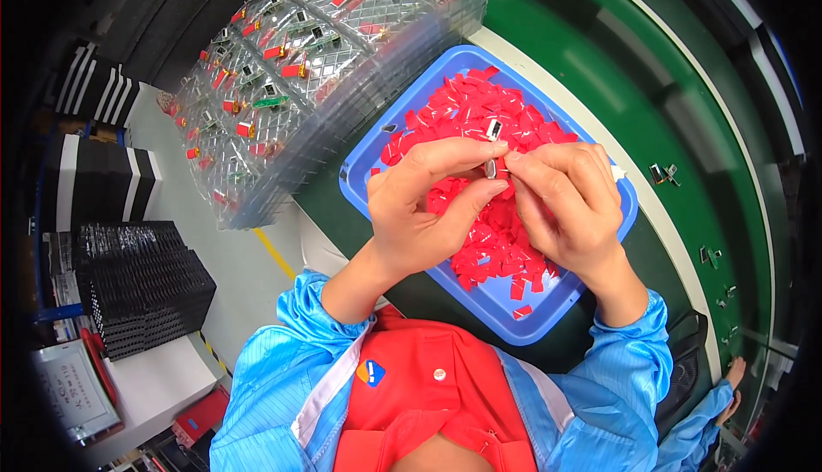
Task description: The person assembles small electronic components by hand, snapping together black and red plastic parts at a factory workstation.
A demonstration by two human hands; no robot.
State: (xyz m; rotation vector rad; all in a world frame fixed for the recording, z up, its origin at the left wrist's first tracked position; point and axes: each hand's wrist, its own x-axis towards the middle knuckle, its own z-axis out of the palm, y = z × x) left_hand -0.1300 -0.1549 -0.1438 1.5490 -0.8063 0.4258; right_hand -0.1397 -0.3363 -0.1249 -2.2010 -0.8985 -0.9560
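Over a blue tray (533, 328), my two hands meet fingertip to fingertip. My left hand (421, 202) pinches a small silver metal part (491, 168) between thumb and forefinger. My right hand (572, 202) is closed in a pinch right beside it; what its fingertips hold is too small to make out. A small silver and black piece (494, 129) shows just above the fingertips; whether it is joined to the pinched part I cannot tell. Many loose red tabs (467, 100) are heaped in the tray beneath my hands.
Stacked clear plastic trays (342, 121) with small silver parts and red tabs stand at the far left. On the right, a green conveyor belt (634, 78) carries small metal parts (664, 174). Another person's hand (732, 378) rests at lower right. Black trays (141, 288) are piled at left.
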